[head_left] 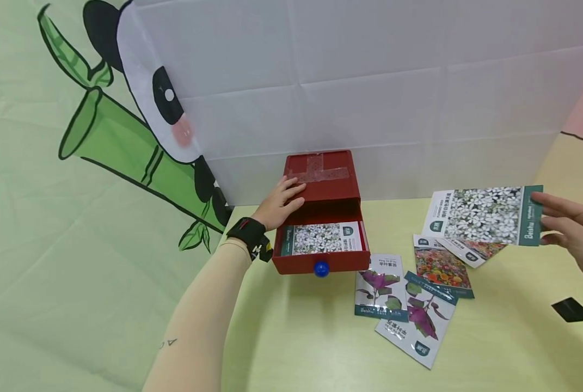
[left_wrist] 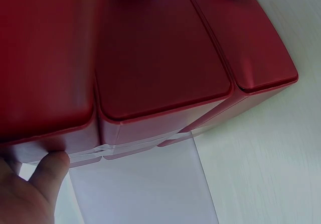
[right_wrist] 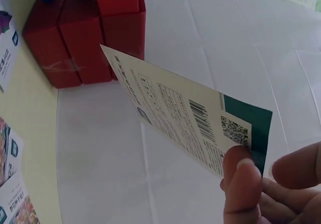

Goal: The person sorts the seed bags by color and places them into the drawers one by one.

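A red box of stacked drawers [head_left: 320,188] stands against the cloth backdrop, clear tape across its lid. Its top drawer [head_left: 296,265], with a blue knob [head_left: 321,269], is pulled out. Inside lies a seed packet with white flowers [head_left: 317,238]. My left hand [head_left: 275,208] rests on the box's upper left edge, fingers extended over the top; in the left wrist view its thumb [left_wrist: 52,174] touches the box. Off to the right, my right hand [head_left: 577,231] pinches another white-flower seed packet [head_left: 487,215] by its green end, raised over the table. The right wrist view shows that packet's printed back [right_wrist: 185,118].
Two packets with purple leaves, one upright [head_left: 380,280] and one slanted [head_left: 425,321], overlap on the table in front of the drawer. Two packets with colourful flowers, a nearer one [head_left: 443,267] and a farther one [head_left: 478,251], lie below the raised packet. A panda-print cloth [head_left: 369,98] hangs behind.
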